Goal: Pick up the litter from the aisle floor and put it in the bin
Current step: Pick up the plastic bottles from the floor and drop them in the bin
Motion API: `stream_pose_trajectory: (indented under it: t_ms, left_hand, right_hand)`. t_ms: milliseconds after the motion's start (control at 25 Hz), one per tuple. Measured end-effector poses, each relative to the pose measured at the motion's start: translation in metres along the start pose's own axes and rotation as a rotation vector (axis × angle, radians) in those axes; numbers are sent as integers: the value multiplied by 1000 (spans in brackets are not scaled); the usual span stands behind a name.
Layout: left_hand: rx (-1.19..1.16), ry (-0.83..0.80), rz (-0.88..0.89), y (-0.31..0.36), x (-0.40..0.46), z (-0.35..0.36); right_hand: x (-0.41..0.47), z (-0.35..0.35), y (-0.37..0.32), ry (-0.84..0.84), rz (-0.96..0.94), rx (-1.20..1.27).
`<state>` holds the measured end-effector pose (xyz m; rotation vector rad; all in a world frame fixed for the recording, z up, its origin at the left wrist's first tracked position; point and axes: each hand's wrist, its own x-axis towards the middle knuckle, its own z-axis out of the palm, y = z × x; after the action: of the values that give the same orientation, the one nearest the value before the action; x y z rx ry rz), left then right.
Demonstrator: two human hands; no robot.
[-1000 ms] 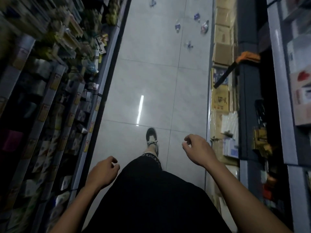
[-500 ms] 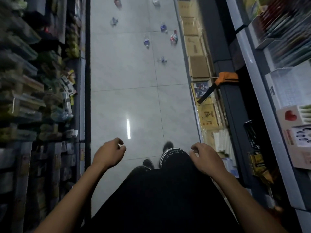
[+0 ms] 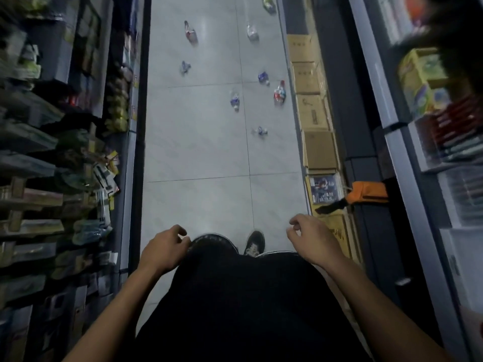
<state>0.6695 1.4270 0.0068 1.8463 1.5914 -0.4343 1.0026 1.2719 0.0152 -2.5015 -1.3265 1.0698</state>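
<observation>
Several pieces of litter lie ahead on the grey tiled aisle floor. Nearest is a small crumpled blue wrapper (image 3: 260,131). Beyond it sit a blue-and-white wrapper (image 3: 235,100), a red-and-white crushed bottle (image 3: 279,93) and another blue wrapper (image 3: 263,77). Farther off lie a pale wrapper (image 3: 185,66), a reddish one (image 3: 190,32) and a clear one (image 3: 252,32). My left hand (image 3: 163,250) and my right hand (image 3: 312,242) hang low over my black shorts, fingers loosely curled, holding nothing. No bin is in view.
Stocked shelves (image 3: 78,158) line the left side. Cardboard boxes (image 3: 315,116) stand in a row along the right floor edge under grey shelving (image 3: 407,163). An orange-handled tool (image 3: 366,193) juts from the right shelf. My shoe (image 3: 254,242) is on the floor.
I have walked forward along the aisle, so the litter is closer and lower in view. Both hands have stayed in front of me with nothing in them.
</observation>
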Motion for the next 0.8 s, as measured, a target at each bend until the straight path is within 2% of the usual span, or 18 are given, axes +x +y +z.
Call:
stream_pose_trajectory:
  t_ms: [200,400,600,800]
  left_hand:
    - [-107,2,-120,17,56,-38]
    - [-145,-6,-169,33,148,-91]
    - [-63,-21,-66,79,271,-183]
    - [63,-7,87,162,396,-281]
  right_hand:
    - [131,-75,-52,-34,-111,-65]
    - [248,-127,-108,-43,-128,-96]
    - [322,-174,-140,-42,-10,-53]
    - [373,-218,-142,-36,144,16]
